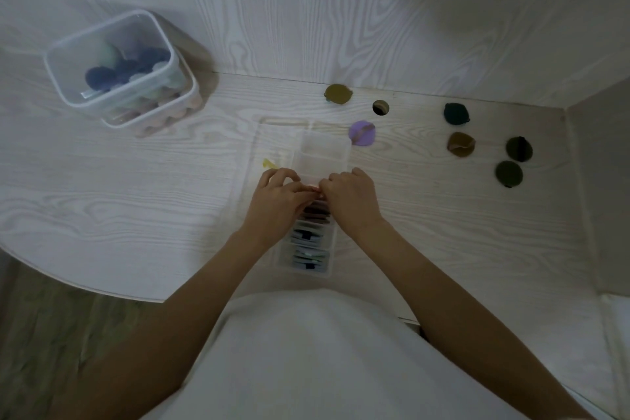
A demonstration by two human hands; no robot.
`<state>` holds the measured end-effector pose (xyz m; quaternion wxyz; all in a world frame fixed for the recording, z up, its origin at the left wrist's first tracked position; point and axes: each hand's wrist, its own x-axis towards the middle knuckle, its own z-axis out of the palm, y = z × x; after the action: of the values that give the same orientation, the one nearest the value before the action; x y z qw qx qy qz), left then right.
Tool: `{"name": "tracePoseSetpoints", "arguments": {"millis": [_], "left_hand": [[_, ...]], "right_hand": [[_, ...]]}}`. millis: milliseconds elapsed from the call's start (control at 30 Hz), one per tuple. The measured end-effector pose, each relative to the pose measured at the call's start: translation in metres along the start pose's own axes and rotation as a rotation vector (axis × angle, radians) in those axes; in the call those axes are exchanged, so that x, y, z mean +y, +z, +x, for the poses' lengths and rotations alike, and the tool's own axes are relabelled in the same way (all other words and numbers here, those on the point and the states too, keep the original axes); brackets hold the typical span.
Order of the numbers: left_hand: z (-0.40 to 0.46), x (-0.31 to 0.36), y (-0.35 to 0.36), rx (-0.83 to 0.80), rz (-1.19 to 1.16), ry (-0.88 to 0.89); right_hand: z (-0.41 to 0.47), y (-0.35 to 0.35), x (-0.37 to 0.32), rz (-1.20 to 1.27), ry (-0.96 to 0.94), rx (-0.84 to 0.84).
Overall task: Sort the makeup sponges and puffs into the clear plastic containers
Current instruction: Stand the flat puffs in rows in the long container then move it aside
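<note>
Your left hand (pixel 278 193) and right hand (pixel 349 194) meet over the middle of the long clear container (pixel 322 150), which lies lengthwise on the table (pixel 136 201) running from its near edge toward the back wall; the fingertips of both hands curl in and press together on something small and pinkish (pixel 315 188) between them, though what exactly it is you cannot tell from here; the near part of that container holds a row of flat puffs (pixel 308 242) standing on edge, dark, grey and brownish, while its far part looks bare; just left of it lies a clear lid (pixel 272 136), with a small yellow piece (pixel 269 164) at its near side by your left knuckles; toward the table's left back corner two clear tubs (pixel 116 68) sit stacked, the upper one holding dark blue and pale green sponges, the lower one pinkish ones; loose round puffs lie along the back and right of the table: an olive puff (pixel 337 94) near the wall, a small round one (pixel 380 107) beside it, a purple puff (pixel 362 133) just beside the container's far right corner, a dark teal puff (pixel 456 113), a brown puff (pixel 461 144), and two dark green puffs (pixel 519 149) nearest the right edge.
</note>
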<state>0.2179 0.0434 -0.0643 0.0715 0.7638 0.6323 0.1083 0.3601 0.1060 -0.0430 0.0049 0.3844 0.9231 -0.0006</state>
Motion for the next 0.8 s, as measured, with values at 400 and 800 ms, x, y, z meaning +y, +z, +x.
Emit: {"name": "tracePoseSetpoints", "arguments": {"millis": [400, 800], "left_hand": [[0.0, -0.001, -0.001, -0.001, -0.006, 0.008], [0.001, -0.003, 0.002, 0.045, -0.013, 0.045]], "right_hand": [[-0.004, 0.013, 0.016, -0.007, -0.072, 0.137], [-0.002, 0.014, 0.015, 0.301, 0.133, 0.076]]}}
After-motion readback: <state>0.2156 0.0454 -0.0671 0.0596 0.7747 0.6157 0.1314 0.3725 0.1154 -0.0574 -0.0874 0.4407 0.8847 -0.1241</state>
